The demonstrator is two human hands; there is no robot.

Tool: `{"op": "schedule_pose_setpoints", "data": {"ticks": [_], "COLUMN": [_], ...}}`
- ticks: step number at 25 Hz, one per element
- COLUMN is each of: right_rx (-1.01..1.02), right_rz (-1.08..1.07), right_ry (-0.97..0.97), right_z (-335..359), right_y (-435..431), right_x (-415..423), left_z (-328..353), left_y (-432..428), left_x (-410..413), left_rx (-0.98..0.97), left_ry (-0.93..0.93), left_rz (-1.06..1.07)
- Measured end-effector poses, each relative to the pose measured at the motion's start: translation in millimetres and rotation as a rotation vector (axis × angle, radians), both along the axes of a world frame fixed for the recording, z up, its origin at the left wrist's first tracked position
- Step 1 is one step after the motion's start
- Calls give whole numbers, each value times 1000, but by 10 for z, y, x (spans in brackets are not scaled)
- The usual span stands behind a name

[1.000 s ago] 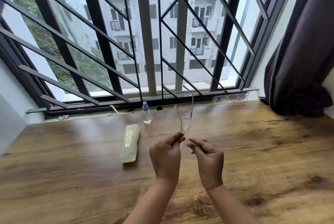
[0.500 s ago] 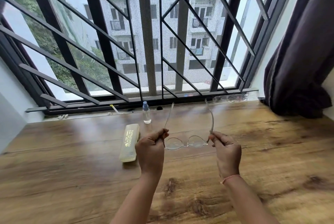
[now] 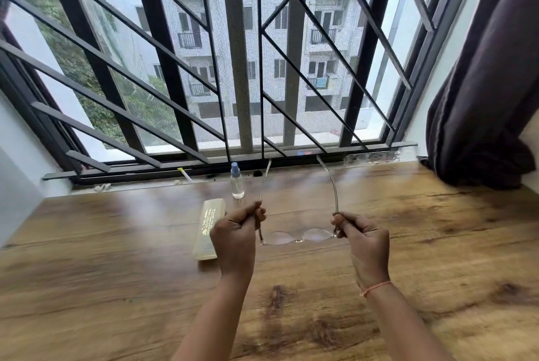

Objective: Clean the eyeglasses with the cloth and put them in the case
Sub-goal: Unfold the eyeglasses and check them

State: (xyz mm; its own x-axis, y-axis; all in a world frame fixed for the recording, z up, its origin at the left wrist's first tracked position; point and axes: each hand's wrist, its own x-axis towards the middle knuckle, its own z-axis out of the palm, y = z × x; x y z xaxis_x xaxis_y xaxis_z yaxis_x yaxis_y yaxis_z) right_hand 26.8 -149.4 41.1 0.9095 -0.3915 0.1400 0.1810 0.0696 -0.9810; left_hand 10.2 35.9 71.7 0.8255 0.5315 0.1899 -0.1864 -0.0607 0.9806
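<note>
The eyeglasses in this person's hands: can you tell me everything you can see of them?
The eyeglasses have a thin, pale frame that looks almost see-through, two rounded clear lenses and a small bridge. Both slim temples are unfolded and point away from the person. The pair is held in the air above the wooden table, not resting on it. The left hand pinches the left temple near its hinge, and the right hand pinches the right one the same way. Nothing else touches them.
</note>
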Motion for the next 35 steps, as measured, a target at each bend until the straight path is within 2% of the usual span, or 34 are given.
{"op": "schedule_pose_setpoints", "data": {"ticks": [4,8,11,14,19,23,28,32,35], "right_rx": [108,231,195,152,144,201,83,58,21], "right_rz": [104,217,296,319,324,293,111,23,2], "right_ry": [49,145,174,209,235,188,165,223,299], "right_z": [135,229,266,295,296,243,63,-119,-224], "right_y": [-14,-79,-130,-163,-172,-164,-14,36,13], "right_x": [-45,-30,-20,-20,-2,23,223,483,636], "left_z": [7,38,57,78,80,30,-101,-306,-435], "left_y": [53,119,159,187,170,167,66,19,-3], "left_x": [55,103,131,168,163,146,343,604,683], "left_rx": [-153,-258,-296,-414,-533,-476,-346,-187,-138], "left_ry": [36,182,295,397,420,366,308,370,425], "left_rz": [-30,-158,-221,-235,-313,-333,-233,-226,-259]}}
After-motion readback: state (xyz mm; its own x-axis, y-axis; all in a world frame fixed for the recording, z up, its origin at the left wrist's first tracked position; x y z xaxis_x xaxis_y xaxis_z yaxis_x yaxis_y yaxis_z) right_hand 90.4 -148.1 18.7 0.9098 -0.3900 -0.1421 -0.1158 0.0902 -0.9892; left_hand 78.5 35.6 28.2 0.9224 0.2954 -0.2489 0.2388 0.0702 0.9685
